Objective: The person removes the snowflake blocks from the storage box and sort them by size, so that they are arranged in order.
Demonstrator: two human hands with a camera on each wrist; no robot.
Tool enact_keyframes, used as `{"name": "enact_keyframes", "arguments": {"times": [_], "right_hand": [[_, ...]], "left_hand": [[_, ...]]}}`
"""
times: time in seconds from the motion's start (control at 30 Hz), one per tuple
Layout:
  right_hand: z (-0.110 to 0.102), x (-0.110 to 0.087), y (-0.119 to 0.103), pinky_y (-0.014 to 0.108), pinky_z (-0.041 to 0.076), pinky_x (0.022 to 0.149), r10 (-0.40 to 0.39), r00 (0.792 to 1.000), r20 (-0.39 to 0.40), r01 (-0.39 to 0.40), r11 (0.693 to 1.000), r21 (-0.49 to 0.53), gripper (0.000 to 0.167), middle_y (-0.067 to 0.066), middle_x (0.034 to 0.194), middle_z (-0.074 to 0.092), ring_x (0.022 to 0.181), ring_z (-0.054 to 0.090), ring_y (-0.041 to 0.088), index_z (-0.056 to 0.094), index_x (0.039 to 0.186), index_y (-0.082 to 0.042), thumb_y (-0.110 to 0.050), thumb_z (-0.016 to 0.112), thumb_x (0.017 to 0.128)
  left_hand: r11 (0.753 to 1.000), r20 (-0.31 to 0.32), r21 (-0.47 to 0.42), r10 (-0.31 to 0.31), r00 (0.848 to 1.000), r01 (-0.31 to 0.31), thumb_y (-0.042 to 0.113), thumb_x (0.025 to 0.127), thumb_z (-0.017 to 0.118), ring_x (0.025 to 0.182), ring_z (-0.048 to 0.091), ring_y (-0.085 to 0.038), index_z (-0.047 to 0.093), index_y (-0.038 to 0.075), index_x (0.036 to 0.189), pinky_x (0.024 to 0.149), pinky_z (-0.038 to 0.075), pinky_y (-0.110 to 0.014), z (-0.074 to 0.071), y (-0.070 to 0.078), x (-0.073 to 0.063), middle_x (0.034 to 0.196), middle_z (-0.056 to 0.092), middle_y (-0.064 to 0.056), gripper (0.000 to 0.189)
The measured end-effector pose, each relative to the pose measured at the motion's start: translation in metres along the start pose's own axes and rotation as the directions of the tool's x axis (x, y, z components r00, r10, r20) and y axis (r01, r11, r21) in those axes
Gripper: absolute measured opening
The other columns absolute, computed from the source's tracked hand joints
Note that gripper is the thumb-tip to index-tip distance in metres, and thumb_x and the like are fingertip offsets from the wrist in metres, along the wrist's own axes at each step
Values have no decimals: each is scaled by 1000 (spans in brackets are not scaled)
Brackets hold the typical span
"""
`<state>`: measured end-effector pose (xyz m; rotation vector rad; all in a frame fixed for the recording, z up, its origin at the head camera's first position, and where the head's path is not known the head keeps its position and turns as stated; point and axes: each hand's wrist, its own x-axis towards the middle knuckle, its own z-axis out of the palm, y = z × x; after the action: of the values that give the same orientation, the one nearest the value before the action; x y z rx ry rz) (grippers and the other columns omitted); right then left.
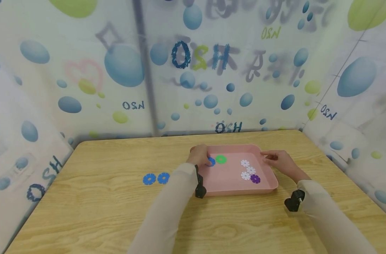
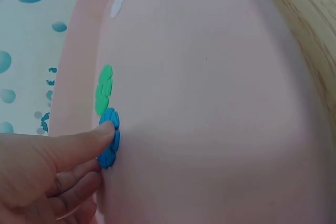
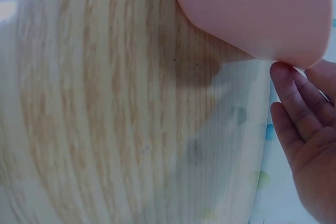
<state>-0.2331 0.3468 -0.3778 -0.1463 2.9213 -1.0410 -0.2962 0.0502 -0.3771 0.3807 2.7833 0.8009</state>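
A pink tray (image 1: 224,180) lies on the table, holding several flower-shaped plastic discs. Its far left part is where my left hand (image 1: 199,154) pinches a blue disc (image 2: 109,148), thumb on its face and fingers behind it. Right beside that piece is a green disc (image 1: 221,159). Several white discs (image 1: 245,163) and a purple disc (image 1: 255,179) lie toward the right of the tray. At the tray's far right corner, my right hand (image 1: 280,162) holds the rim between thumb and fingertips; the thumb's tip is partly hidden.
Two blue discs (image 1: 149,179) lie side by side on the wooden table (image 1: 94,208), left of the tray. A patterned curtain (image 1: 193,95) stands behind the table and along both sides. Each wrist carries a black device (image 1: 295,200).
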Motion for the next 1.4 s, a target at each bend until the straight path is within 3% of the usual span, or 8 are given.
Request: {"name": "enact_keyframes", "arguments": {"times": [0.33,0.47,0.6,0.77,0.87,1.23,1.4], "right_hand": [[2,-1,2,29,46,68,-4,1000,0,4,1000,-6,38,13,93,62,81,52,23,54,122,6,-12,59,90],[2,-2,2,30,47,69,-11,1000,-4,11,1000,-8,37,14,94,63,82,53,23,54,122,7,-11,59,89],[2,-3,2,31,48,69,-19,1000,-9,19,1000,-10,37,15,94,63,82,54,24,54,121,7,-11,59,89],[1,-2,2,31,48,71,-14,1000,-11,14,1000,-12,38,17,96,63,83,55,24,54,122,7,-12,59,90],[1,-3,1,32,48,71,-14,1000,-12,14,1000,-13,38,17,97,62,84,55,24,53,122,7,-12,59,90],[3,-2,0,33,48,73,-10,1000,-9,10,1000,-9,37,17,96,62,84,55,24,53,122,7,-10,59,90],[3,-1,0,31,47,71,-7,1000,-3,6,1000,-5,37,15,95,62,83,54,23,53,122,6,-11,59,90]], "left_hand": [[1000,66,-18,-23,998,24,13,69,81,76,53,-17,64,4,84,74,44,-28,-3,1,-1,82,61,-3,24],[1000,68,-2,12,998,-12,14,69,81,72,51,-16,62,4,84,69,44,-27,-3,0,-1,80,59,-2,26],[999,57,5,41,998,-41,11,71,79,76,53,-16,63,4,88,72,45,-26,-5,-1,-3,83,60,-2,24],[994,23,-42,106,994,-105,7,72,78,74,52,-16,64,2,88,68,44,-27,-11,-2,-9,80,59,-4,22],[987,33,-89,138,990,-134,5,74,76,72,53,-17,65,1,90,65,45,-26,-15,-4,-11,79,58,-5,20],[966,69,-107,245,967,-237,-1,79,69,82,58,-19,69,5,94,68,48,-26,-25,-7,-16,89,63,-7,16],[962,66,-114,257,964,-248,1,80,69,82,56,-17,68,8,94,69,48,-25,-33,-11,-23,88,61,-4,15]]}}
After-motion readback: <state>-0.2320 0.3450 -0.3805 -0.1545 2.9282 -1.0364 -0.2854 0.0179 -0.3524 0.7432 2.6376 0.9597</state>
